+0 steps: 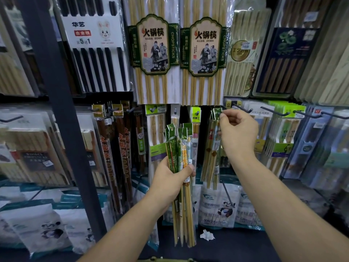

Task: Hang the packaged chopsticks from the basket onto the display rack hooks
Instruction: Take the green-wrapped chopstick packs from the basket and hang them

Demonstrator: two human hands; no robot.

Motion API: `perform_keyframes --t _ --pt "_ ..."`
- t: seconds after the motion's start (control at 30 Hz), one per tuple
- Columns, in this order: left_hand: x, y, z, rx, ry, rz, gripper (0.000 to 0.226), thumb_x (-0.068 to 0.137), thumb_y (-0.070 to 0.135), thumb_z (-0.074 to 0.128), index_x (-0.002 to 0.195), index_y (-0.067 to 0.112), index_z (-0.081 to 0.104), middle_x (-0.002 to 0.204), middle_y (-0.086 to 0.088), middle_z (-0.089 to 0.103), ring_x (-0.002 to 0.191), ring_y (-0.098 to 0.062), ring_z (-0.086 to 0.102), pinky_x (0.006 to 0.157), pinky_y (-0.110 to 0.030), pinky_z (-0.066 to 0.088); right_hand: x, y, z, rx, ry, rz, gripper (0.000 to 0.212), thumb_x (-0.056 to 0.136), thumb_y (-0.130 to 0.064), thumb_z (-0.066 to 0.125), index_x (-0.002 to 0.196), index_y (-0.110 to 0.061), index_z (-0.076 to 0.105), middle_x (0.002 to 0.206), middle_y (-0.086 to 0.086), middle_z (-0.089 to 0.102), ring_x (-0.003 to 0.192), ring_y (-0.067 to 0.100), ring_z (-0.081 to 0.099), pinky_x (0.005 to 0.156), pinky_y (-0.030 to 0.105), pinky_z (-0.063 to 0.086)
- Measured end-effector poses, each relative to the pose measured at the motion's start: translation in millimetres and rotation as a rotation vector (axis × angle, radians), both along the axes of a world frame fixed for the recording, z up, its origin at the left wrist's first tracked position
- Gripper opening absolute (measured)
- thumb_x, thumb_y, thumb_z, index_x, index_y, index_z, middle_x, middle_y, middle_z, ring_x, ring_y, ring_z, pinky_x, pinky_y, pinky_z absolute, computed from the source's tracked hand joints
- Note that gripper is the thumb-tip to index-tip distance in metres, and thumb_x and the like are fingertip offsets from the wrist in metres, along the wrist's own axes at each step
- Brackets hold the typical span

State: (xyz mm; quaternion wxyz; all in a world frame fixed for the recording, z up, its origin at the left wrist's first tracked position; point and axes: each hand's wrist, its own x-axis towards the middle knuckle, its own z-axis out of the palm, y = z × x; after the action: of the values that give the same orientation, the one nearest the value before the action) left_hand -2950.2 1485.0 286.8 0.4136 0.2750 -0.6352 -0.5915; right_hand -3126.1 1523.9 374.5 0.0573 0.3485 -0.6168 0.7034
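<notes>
1. At mid-height before the display rack, the left hand [172,179] is clenched around a bundle of packaged chopsticks [182,146], with the fingers wrapped about its middle and the thumb across the front.
2. This bundle stands nearly upright, with green header cards on top and stick tips pointing down. The packs overlap, so they cannot be counted.
3. Higher and to the right, the right hand [238,134] pinches the green header card of a single chopstick pack [212,154] between thumb and forefinger. The pack hangs straight down, just right of the bundle and apart from it.
4. The fingertips cover the card's hang hole, so whether it sits on a peg cannot be told. A dark hook [243,109] juts out just above the knuckles.
5. More sticks hang directly behind that pack, too blurred to separate from it.
6. Above, two hot-pot chopstick packs [157,53] hang side by side, their tops cut off by the frame. A black chopstick set [98,53] hangs to their left.
7. A dark upright post [62,120] crosses the left side and hides part of the goods behind it.
8. Below, panda-printed bags [220,207] stand in a row, and a crumpled white scrap [207,235] lies on the dark shelf before them.
9. A greenish object [170,259] shows at the bottom edge, cut off too far to identify.
</notes>
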Motion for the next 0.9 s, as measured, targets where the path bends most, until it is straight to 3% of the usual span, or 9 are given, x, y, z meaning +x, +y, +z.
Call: perform_keyframes --t 0.1,0.23,0.4,0.53,0.6,0.7,0.77,0.9 --pt "-1 0 -3 0.013 -0.002 0.0 0.017 0.093 0.021 0.075 0.106 0.022 0.064 0.089 -0.001 0.08 0.089 -0.008 0.074 0.078 -0.021 0.047 0 -1 -2 0.002 0.011 -0.007 0.013 0.096 -0.015 0.066 0.103 -0.02 0.076 0.087 -0.008 0.072 0.081 0.013 0.071 0.077 0.037 0.062" --pt "-1 -1 -4 0.009 0.005 0.003 0.017 0.093 0.021 0.076 0.106 0.021 0.065 0.09 -0.002 0.079 0.091 -0.011 0.074 0.08 -0.024 0.048 -3 -6 -5 0.037 0.04 -0.038 0.012 0.094 -0.016 0.068 0.102 -0.022 0.075 0.086 -0.014 0.07 0.081 0.003 0.067 0.076 0.021 0.057" --pt "-2 -1 -1 -0.008 0.005 -0.011 0.018 0.094 0.019 0.075 0.107 0.02 0.064 0.088 0.0 0.08 0.086 -0.004 0.073 0.068 -0.006 0.048 -3 -9 -9 0.077 0.08 -0.074 0.007 0.093 -0.02 0.07 0.093 -0.026 0.066 0.084 -0.014 0.066 0.077 0.001 0.063 0.07 0.017 0.049" --pt "-2 -1 0 -0.032 0.005 -0.021 0.014 0.094 0.018 0.075 0.102 0.022 0.064 0.087 0.0 0.08 0.087 -0.003 0.073 0.067 -0.003 0.046 5 2 -18 0.057 0.037 -0.062 0.015 0.095 -0.025 0.069 0.083 -0.025 0.06 0.076 -0.01 0.061 0.067 -0.003 0.057 0.061 0.013 0.042" --pt "-3 -2 0 -0.035 0.012 -0.04 0.013 0.094 0.017 0.075 0.101 0.022 0.065 0.088 -0.002 0.08 0.088 -0.007 0.075 0.069 -0.004 0.049 13 10 -25 0.07 0.014 0.053 0.017 0.097 -0.028 0.067 0.08 -0.026 0.064 0.069 -0.011 0.062 0.063 -0.006 0.055 0.055 0.008 0.041" --pt "-6 0 0 -0.031 0.026 -0.054 0.021 0.088 0.024 0.078 0.106 0.02 0.068 0.095 -0.005 0.08 0.094 -0.02 0.076 0.084 -0.027 0.058 27 18 -32 0.15 0.033 0.315 0.018 0.097 -0.033 0.066 0.08 -0.03 0.071 0.076 -0.012 0.07 0.071 0.0 0.063 0.064 0.013 0.051" --pt "-8 2 1 -0.032 0.021 -0.054 0.031 0.083 0.029 0.079 0.11 0.018 0.069 0.099 -0.005 0.079 0.097 -0.024 0.075 0.09 -0.039 0.058 32 20 -34 0.191 0.055 0.371 0.018 0.097 -0.032 0.066 0.081 -0.031 0.073 0.078 -0.004 0.07 0.071 0.005 0.064 0.065 0.019 0.054" --pt "-8 3 0 -0.013 0.035 -0.046 0.024 0.089 0.022 0.079 0.11 0.024 0.07 0.101 0.006 0.08 0.095 -0.011 0.075 0.077 -0.019 0.056 30 21 -30 0.165 0.024 0.372 0.022 0.1 -0.025 0.063 0.079 -0.028 0.071 0.066 -0.004 0.063 0.065 0.011 0.057 0.061 0.029 0.049"
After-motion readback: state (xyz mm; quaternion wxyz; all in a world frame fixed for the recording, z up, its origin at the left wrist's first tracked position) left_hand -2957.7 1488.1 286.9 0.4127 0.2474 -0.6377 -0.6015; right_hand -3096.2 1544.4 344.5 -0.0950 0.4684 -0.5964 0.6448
